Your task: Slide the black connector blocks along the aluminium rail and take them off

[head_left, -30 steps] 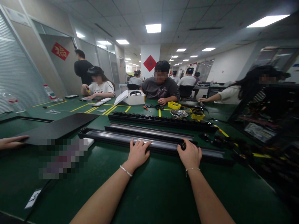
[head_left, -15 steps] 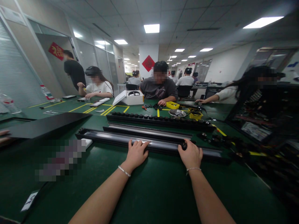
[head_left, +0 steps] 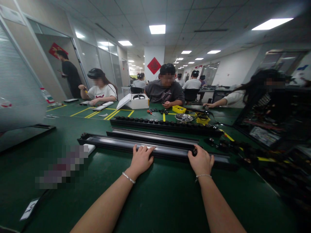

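A long black rail with a shiny grey inner strip lies crosswise on the green table. My left hand grips its middle, fingertips over the far side and thumb at the near side. Farther right, my right hand is closed around a small black round part, held at the rail. The part is mostly hidden by my fingers. Just behind lies a second rail with a similar grey strip. Beyond it, another black rail carries a row of several small black parts.
Loose black parts cover the right side. Across the table are a metal dish, a yellow bin, a screwdriver and an open white box, with co-workers seated around. A pale sheet stands raised at left.
My right hand has shifted slightly right along the rail with the black part. My left hand stays put. At left, the dark panel has swung up, showing a pale face. A standing person has moved left.
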### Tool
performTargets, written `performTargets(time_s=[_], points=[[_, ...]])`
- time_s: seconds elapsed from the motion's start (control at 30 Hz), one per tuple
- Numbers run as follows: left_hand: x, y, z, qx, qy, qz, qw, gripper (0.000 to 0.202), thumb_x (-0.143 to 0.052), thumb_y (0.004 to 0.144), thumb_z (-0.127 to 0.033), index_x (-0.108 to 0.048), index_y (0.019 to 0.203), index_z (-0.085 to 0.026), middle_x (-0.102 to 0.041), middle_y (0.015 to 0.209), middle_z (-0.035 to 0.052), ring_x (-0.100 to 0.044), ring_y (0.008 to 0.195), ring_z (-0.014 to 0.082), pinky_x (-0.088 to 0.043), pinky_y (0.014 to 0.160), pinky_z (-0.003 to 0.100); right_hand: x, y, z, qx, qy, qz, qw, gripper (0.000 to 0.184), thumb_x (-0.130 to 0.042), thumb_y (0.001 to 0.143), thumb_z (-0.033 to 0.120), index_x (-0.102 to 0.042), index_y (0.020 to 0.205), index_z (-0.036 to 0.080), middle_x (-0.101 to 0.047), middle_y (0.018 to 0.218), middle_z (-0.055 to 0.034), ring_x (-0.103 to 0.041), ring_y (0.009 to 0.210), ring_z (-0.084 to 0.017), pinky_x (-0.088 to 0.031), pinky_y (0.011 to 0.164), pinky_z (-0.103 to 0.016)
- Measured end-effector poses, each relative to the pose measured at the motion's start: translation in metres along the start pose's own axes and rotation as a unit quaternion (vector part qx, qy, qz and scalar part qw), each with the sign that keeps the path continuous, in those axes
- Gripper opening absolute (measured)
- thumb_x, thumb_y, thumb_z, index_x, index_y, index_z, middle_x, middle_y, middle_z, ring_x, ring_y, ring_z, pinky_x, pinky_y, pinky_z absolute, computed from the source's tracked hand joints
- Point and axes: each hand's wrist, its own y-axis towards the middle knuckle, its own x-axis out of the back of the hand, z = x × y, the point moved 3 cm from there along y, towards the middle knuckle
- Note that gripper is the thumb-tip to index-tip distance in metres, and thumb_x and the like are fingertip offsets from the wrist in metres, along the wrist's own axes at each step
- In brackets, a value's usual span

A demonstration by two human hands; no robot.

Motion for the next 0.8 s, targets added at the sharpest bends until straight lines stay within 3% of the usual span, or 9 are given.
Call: performTargets(time_s=[0.8], points=[[0.0, 0.0, 0.0, -0.004, 0.006, 0.006, 1.0, 0.041, -0.049, 0.083, -0.033, -0.047, 0.124, -0.034, -0.058, 0.1, 0.0023, -0.05, 0.101, 0.0223, -0.015, 0.104, 0.052, 0.001, 0.005, -0.012, -0.035, -0.008, -0.024, 0.999, 0.039, -0.041, 0.077, 0.031, -0.053, 0.113, 0.02, -0.061, 0.11, -0.0081, -0.045, 0.113, -0.024, -0.016, 0.103, -0.051]])
